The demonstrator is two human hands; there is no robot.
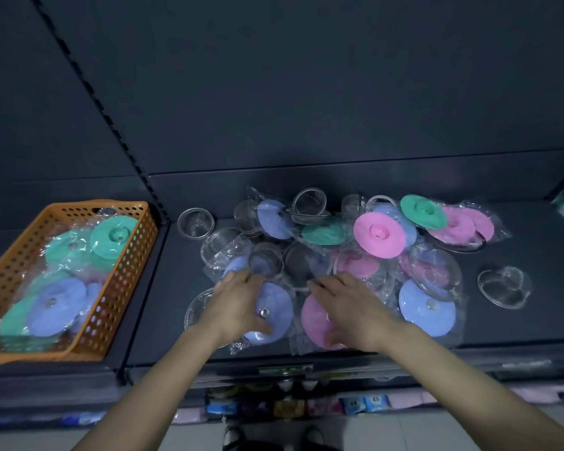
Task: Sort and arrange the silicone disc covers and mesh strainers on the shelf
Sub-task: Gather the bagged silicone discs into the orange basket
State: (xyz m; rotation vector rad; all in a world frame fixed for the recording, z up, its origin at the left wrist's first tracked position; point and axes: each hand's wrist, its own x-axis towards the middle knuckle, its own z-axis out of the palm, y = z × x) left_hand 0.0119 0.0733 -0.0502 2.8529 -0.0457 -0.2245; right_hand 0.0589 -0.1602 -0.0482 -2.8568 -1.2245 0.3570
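Note:
A heap of bagged silicone disc covers in blue, pink and green lies mixed with metal mesh strainers on the dark shelf [518,323]. My left hand [233,304] rests on a blue disc cover [275,315] at the heap's front, thumb under its near edge. My right hand [349,307] lies flat over a pink disc cover [313,320] beside it, fingers spread toward a strainer [298,263]. Another blue cover [425,309] lies front right, a pink one [379,235] stands tilted in the middle. One strainer [196,222] sits apart at the back left.
An orange perforated basket [124,278] on the left shelf section holds several green and blue bagged covers. A lone clear-wrapped strainer [503,286] lies to the right of the heap. The dark back panel rises behind. Lower shelves with packaged goods show below.

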